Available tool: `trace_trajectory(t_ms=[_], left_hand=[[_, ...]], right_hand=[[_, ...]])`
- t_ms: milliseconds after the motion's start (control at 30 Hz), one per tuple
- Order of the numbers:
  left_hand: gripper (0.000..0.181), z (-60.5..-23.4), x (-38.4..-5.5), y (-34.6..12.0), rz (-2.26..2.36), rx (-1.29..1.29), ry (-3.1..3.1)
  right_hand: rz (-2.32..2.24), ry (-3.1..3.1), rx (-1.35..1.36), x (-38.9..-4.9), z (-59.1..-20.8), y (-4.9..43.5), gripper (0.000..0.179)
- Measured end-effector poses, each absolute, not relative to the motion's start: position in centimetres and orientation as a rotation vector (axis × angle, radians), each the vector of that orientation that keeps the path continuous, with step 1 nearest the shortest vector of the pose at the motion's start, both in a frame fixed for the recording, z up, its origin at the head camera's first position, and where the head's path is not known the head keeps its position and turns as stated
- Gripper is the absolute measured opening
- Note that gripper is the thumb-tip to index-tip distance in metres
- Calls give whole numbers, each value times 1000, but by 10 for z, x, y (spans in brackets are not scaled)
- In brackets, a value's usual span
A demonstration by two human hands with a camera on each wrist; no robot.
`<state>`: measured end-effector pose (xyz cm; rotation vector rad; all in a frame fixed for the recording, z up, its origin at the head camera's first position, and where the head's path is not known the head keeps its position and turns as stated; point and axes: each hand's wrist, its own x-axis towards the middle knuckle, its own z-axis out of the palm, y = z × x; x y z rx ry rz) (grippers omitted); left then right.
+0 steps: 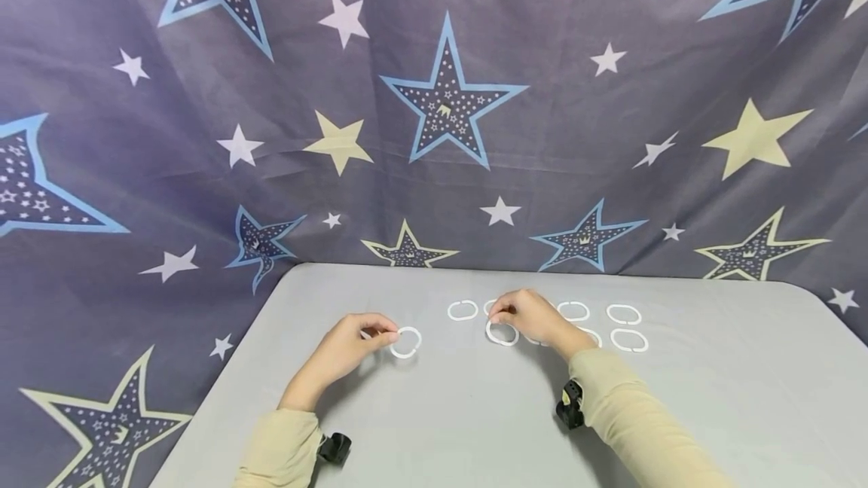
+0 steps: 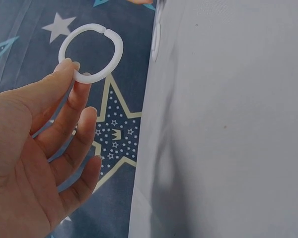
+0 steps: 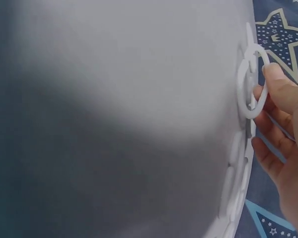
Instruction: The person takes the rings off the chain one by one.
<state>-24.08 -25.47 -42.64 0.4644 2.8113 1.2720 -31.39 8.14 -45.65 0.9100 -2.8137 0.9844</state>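
Between thumb and fingertips, my left hand (image 1: pixel 357 343) pinches a white plastic ring (image 2: pixel 118 49), held up off the table; a small split shows at its top in the left wrist view. My right hand (image 1: pixel 532 316) pinches another white ring (image 3: pixel 241 89) by its edge, near the other links. In the head view that second ring (image 1: pixel 502 343) hangs below the right fingertips. More white oval links lie on the table around the right hand, such as one link (image 1: pixel 463 318) to its left and another link (image 1: pixel 629 349) to its right. Some are partly hidden behind the hand.
A grey-covered table (image 1: pixel 447 428) spans the lower view. Behind it hangs a dark curtain (image 1: pixel 563 134) printed with stars. Each wrist wears a small black camera, the left camera (image 1: pixel 335 448) and the right camera (image 1: pixel 570 405). Further oval links (image 1: pixel 624 314) lie toward the back right.
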Motion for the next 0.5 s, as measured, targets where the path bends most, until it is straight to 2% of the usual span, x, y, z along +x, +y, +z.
trace_trajectory(t_ms=[500], left_hand=[[12, -427, -240, -253, 1266, 453, 2819]], right_hand=[[858, -2777, 937, -315, -464, 77, 4]])
